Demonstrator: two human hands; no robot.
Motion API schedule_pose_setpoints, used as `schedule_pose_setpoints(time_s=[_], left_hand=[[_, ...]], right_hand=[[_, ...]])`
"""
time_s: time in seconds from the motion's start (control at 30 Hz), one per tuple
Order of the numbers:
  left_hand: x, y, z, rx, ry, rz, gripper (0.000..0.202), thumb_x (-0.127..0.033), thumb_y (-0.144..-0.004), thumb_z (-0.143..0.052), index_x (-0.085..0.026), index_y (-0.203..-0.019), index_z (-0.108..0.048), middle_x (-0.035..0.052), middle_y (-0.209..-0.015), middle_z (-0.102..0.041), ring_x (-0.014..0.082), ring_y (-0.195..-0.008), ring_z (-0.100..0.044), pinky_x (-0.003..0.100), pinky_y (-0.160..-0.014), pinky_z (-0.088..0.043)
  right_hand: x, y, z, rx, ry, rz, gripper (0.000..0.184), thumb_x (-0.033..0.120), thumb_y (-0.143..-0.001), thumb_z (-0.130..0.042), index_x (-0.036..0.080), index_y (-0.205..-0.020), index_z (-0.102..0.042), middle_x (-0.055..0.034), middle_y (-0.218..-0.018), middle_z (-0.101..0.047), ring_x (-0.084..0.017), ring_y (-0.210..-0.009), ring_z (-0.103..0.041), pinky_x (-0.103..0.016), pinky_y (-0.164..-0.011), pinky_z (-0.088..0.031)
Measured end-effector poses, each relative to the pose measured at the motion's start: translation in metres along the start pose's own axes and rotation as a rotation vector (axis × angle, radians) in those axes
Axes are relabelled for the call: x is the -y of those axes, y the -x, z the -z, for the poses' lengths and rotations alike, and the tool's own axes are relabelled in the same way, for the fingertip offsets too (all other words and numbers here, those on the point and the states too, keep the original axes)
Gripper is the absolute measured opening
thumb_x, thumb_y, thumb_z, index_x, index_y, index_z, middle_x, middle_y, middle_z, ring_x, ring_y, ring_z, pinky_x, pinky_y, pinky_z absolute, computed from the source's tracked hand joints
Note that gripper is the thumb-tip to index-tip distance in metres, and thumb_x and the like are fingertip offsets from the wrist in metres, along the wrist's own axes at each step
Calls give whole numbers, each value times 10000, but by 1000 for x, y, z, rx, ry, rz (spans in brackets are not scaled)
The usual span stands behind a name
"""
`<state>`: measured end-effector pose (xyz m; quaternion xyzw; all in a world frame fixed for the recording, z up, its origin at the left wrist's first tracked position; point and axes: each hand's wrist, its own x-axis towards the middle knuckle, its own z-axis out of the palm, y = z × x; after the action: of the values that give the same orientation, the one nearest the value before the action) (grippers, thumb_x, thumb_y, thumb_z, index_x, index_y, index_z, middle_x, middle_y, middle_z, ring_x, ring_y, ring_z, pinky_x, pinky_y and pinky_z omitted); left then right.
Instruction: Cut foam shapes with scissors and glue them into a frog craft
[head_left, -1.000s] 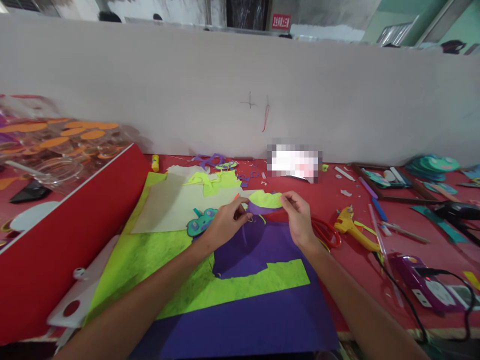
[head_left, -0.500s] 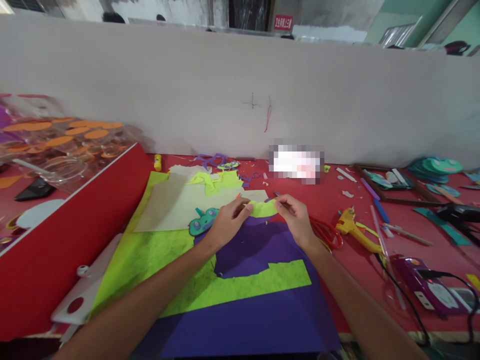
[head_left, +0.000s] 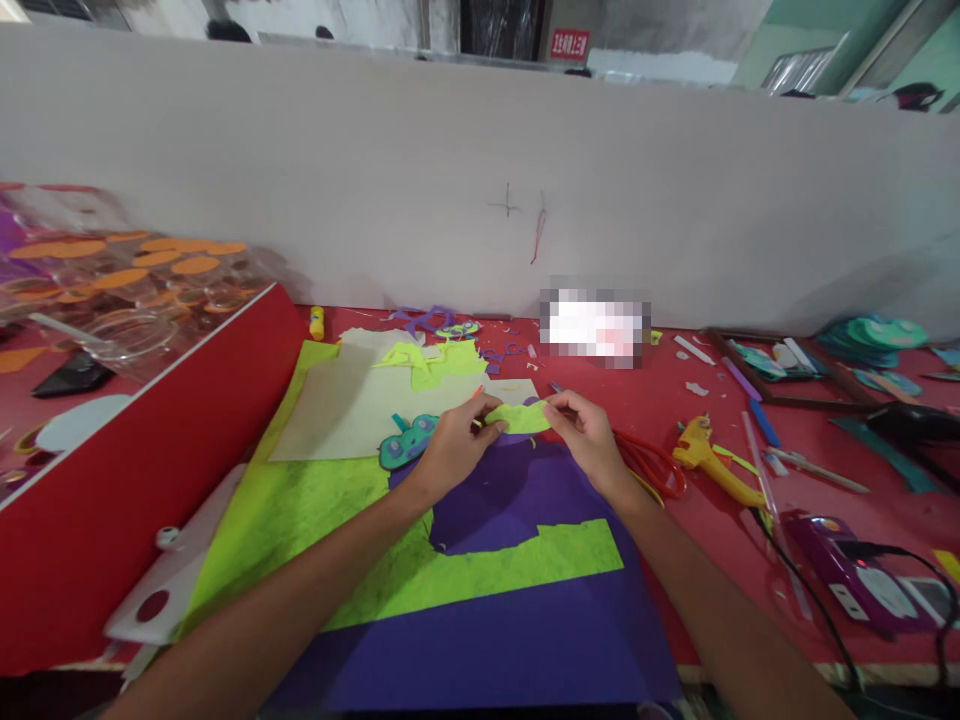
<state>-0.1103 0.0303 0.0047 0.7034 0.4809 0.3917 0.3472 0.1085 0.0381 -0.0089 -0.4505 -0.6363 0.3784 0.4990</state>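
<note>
A small yellow-green foam cutout (head_left: pixel 523 417) is held between both hands above a purple foam sheet (head_left: pixel 517 500). My left hand (head_left: pixel 457 445) pinches its left end, fingers closed, with a thin orange-tipped tool poking out beside the fingers. At the cutout's right end, my right hand (head_left: pixel 589 435) pinches it as well. A teal frog-like foam shape (head_left: pixel 405 440) lies just left of my left hand. Yellow-green sheets (head_left: pixel 300 510) lie under and around the purple one.
Red scissors (head_left: pixel 652 465) and a yellow glue gun (head_left: pixel 709 462) lie right of my right hand. A purple device (head_left: pixel 847 570) with a black cable sits at the right. A red board (head_left: pixel 112 480) slopes at the left. Scraps and pens litter the red table (head_left: pixel 675 400) before a grey partition.
Both hands have drawn closer together and the yellow-green cutout now looks shorter and lower, close over the purple sheet. The purple piece seen under it earlier no longer shows.
</note>
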Motion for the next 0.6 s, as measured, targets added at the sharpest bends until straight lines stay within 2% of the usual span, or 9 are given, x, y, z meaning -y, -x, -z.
schedule_pose_setpoints(time_s=[0.07, 0.13, 0.2, 0.27, 0.43, 0.6], left_hand=[[-1, 1, 0, -3, -11, -19, 245, -244, -891, -614, -213, -1133, -591, -14, -855, -634, 133, -737, -571, 244, -674, -433], [-2, 2, 0, 11, -29, -68, 257, -225, -911, -588, -231, -1167, -566, -10, -901, -627, 132, -755, -567, 245, -686, -434], [-3, 4, 0, 30, -37, -117, 171, -229, -937, -560, -229, -1108, -564, 1, -948, -627, 131, -771, -566, 248, -694, -432], [-5, 5, -1, 37, -34, -126, 86, -261, -955, -554, -217, -1029, -555, -1, -912, -613, 128, -734, -553, 252, -677, -422], [-10, 6, -1, 53, -29, -66, 152, -334, -977, -542, -199, -906, -548, -21, -763, -564, 123, -651, -516, 257, -638, -400], [-13, 6, 0, -15, 11, -51, 144, -331, -975, -542, -196, -923, -544, 3, -875, -592, 125, -717, -544, 259, -663, -418]], right_hand=[[-1, 0, 0, -9, 23, -3, 332, 535, -905, -660, 224, -795, -625, -32, -814, -653, -206, -790, -617, -323, -766, -505], [-1, 0, 1, -21, 44, -11, 342, 540, -902, -663, 222, -782, -624, -24, -782, -640, -201, -763, -607, -315, -740, -499], [0, 0, 1, -31, 56, -16, 340, 533, -901, -669, 220, -776, -625, -17, -761, -628, -195, -742, -597, -309, -721, -489], [1, 1, 0, -40, 59, -15, 328, 519, -902, -673, 218, -780, -628, -14, -760, -627, -192, -740, -596, -308, -722, -483], [2, 3, 1, -67, 52, -7, 322, 506, -932, -637, 212, -799, -639, -5, -749, -617, -180, -722, -577, -292, -690, -452], [2, 2, 3, -116, 25, -27, 356, 509, -976, -563, 209, -813, -665, -12, -746, -627, -175, -697, -566, -291, -667, -444]])
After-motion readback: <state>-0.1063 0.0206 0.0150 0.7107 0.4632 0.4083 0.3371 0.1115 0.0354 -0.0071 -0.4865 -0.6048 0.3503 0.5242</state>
